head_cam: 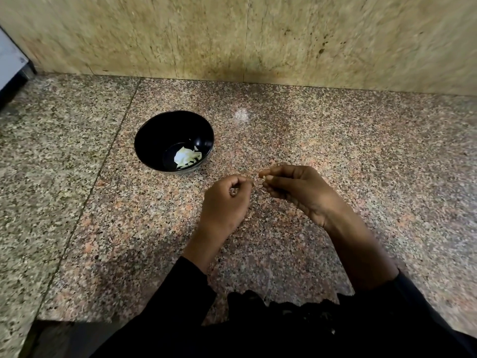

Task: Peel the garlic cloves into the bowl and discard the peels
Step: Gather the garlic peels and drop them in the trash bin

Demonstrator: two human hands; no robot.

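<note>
round glossy black bowl point(174, 142) on speckled granite counter point(335, 151), pale peeled garlic pieces point(186, 156) in its bottom, left hand point(227, 200) fingers curled, contents unclear, right hand point(299, 188) pinching small garlic clove point(263, 177), dark sleeves, mottled stone wall point(232, 34) behind

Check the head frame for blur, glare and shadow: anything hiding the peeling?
Head view: wall tiles smeared by motion blur; a small glare spot on the granite counter; the black bowl shows pale pieces clearly; both hands, left and right, are dim, and the clove pinched between them is too small to resolve.
</note>
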